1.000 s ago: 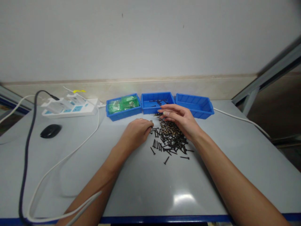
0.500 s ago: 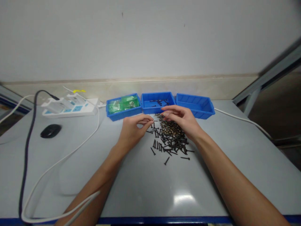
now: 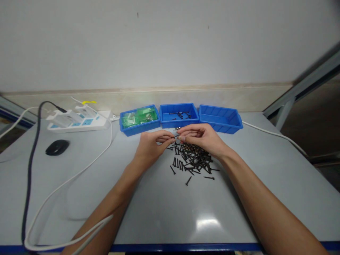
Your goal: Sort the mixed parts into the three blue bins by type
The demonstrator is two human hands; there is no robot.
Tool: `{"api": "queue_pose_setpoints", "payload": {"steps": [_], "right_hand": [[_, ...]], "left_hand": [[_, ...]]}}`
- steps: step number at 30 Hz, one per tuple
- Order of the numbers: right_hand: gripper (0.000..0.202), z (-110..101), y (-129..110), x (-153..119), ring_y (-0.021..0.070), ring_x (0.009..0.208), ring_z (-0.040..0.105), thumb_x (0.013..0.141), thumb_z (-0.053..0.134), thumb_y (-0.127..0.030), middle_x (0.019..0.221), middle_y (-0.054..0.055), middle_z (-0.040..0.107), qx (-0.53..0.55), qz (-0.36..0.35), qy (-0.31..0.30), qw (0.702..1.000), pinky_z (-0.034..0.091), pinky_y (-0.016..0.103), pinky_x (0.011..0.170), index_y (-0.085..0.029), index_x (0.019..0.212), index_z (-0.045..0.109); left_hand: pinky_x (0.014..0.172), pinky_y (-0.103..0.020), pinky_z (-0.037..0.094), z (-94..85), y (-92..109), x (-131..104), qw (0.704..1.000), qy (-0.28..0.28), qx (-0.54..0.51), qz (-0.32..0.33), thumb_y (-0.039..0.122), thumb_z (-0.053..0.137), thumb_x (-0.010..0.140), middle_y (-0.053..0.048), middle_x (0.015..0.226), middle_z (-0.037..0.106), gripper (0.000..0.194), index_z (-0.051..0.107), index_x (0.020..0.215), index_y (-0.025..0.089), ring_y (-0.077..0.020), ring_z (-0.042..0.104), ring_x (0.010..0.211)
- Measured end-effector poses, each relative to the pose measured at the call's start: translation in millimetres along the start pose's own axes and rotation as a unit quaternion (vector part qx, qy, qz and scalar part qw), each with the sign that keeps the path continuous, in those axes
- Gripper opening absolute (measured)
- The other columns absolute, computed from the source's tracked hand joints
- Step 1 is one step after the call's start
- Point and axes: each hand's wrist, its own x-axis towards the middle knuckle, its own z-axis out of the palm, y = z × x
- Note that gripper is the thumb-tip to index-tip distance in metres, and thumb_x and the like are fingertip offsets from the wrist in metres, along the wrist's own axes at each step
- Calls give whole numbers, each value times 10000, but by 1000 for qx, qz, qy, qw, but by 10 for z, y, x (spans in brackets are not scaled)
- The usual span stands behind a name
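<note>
Between the fingertips of my left hand is a dark screw, pointing toward the right. My right hand is closed in a pinch at the screw's other end, around a small thing too small to name. Below and behind the hands lies a pile of black screws mixed with small brassy parts, partly hidden by my right hand. Several loose screws lie around the pile. Behind the hands, the middle blue bin holds some dark screws.
A left blue bin holds green-tinted bags. On the right is another blue bin. A white power strip, a black mouse and cables occupy the left side; a white cable runs at the right.
My right hand has moved left and slightly down, so its fingertips now meet the screw in my left hand. My left hand has barely moved.
</note>
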Motion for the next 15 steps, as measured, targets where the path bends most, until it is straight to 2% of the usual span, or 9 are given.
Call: {"api": "queue_pose_setpoints", "payload": {"steps": [4,7,9,11,13,15], "right_hand": [[247,4,-13,-22,210,830,765,729,845,-357,842,53,802,-1,-1,-29,1000,596,355,819,-215,927,805],[220,8,-21,-30,201,760,749,747,835,-390,786,49,790,-21,2,-33,999,589,341,744,-208,867,805],[226,11,-17,-22,195,704,730,754,829,-415,727,46,772,-34,-2,0,999,581,339,711,-199,809,796],[229,13,-2,-3,200,725,732,764,820,-422,749,50,777,-26,-22,65,997,586,358,750,-203,826,797],[245,13,18,23,221,863,752,775,811,-405,907,60,804,-4,-53,122,991,582,401,872,-225,941,803],[304,12,36,45,237,1024,739,769,816,-370,1112,57,789,13,-75,150,986,539,444,999,-255,1049,789]], "left_hand": [[726,-242,666,8,-14,-12,1000,-21,3,4,198,745,849,-19,850,811,51,769,886,174,-165,783,731],[738,-250,663,9,-39,-22,999,-35,4,9,225,752,849,-26,868,810,71,763,895,172,-166,782,744],[757,-268,658,5,-71,-25,998,-44,28,21,238,780,828,-46,924,811,155,759,966,169,-177,782,777],[847,-319,643,1,-113,-23,994,-62,84,43,228,785,826,-72,1044,804,272,745,1091,180,-206,780,892],[949,-378,605,0,-158,-21,981,-94,152,73,201,742,860,-82,1154,779,305,729,1165,203,-232,755,1028],[987,-398,578,5,-193,-19,966,-128,205,95,171,678,901,-78,1182,769,263,735,1153,215,-239,733,1085]]}}
